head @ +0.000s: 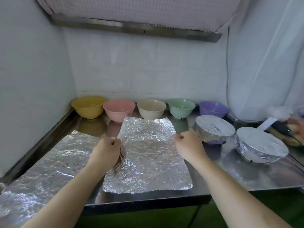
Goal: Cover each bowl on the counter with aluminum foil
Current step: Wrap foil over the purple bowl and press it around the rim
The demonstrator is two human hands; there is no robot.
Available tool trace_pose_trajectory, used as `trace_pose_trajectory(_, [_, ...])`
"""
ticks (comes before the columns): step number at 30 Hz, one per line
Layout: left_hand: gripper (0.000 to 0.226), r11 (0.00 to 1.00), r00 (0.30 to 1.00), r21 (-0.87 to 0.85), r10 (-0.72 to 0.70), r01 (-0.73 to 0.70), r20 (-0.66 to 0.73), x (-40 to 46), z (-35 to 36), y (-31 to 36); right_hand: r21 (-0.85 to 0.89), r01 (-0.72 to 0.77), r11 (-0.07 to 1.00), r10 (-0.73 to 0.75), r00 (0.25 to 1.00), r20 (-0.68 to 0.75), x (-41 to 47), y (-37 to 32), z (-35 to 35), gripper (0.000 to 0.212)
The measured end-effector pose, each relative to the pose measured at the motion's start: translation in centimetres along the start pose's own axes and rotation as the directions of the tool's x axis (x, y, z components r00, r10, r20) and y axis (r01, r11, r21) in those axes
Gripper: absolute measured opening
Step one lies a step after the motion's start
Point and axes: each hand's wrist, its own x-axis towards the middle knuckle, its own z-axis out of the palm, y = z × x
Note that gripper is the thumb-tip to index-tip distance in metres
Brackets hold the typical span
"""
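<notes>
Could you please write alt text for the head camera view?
Both hands, left and right, pinch opposite edges of a foil sheet draped over a bowl on a steel counter. Two foil-covered bowls sit right; five uncovered bowls line the back.

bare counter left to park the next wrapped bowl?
Free: the steel patch between the centre foil sheet and the two wrapped bowls, out to the front edge. Narrow strip between the bowl row and the sheet. Crowded: left side under the large foil sheet; far right clutter.
</notes>
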Motion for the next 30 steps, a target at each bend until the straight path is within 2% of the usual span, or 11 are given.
trace_pose_trajectory(8, [0.050,0.994,0.998,0.105,-0.013,0.007,0.055,0.8,0.6,0.1,0.036,-0.075,0.997,0.072,0.994,0.088,0.6,0.6,0.6,0.044])
trace_pose_trajectory(12, [0.048,0.982,0.999,0.183,0.040,-0.043,0.022,1.0,0.5,-0.1,0.039,-0.054,0.998,0.050,0.995,0.081,0.4,0.5,0.3,0.049])
trace_pose_trajectory(14, [0.037,0.964,0.996,0.257,0.084,-0.072,-0.037,0.5,0.2,0.2,0.039,-0.052,0.998,0.049,0.996,0.076,0.3,0.3,0.1,0.050])
trace_pose_trajectory(16, [0.026,0.901,0.957,0.388,0.260,-0.194,-0.126,-0.7,0.0,1.1,0.048,-0.059,0.997,0.056,0.996,0.075,0.3,0.2,0.0,0.049])
trace_pose_trajectory(17, [0.028,0.833,0.909,0.471,0.395,-0.291,-0.135,-1.3,-0.1,1.9,0.056,-0.070,0.996,0.065,0.995,0.078,0.4,0.2,0.0,0.047])
trace_pose_trajectory(19, [0.041,0.669,0.802,0.567,0.597,-0.480,-0.025,-2.3,-0.1,4.0,0.075,-0.085,0.994,0.080,0.994,0.075,0.2,0.0,-0.2,0.042])
trace_pose_trajectory(20, [0.046,0.617,0.782,0.566,0.618,-0.546,0.079,-2.6,0.2,4.8,0.058,-0.083,0.995,0.079,0.995,0.064,0.0,-0.3,-0.4,0.039])
trace_pose_trajectory(23, [0.061,0.586,0.814,0.567,0.462,-0.578,0.352,-2.1,2.2,5.4,-0.193,0.015,0.981,-0.026,0.998,-0.053,-1.5,-2.3,-1.7,0.029])
trace_pose_trajectory(25, [0.063,0.570,0.829,0.603,0.383,-0.559,0.407,-1.6,3.6,4.6,-0.271,0.183,0.945,-0.203,0.978,-0.046,-2.4,-4.2,-2.5,0.033])
trace_pose_trajectory(27, [0.065,0.576,0.842,0.614,0.366,-0.539,0.396,-1.1,4.5,3.8,-0.183,0.329,0.927,-0.314,0.944,0.106,-2.5,-5.9,-2.4,0.039])
trace_pose_trajectory(30, [0.067,0.564,0.842,0.625,0.370,-0.540,0.394,-1.0,5.1,3.4,-0.089,0.415,0.906,-0.356,0.858,0.371,-1.8,-6.6,-0.3,0.040])
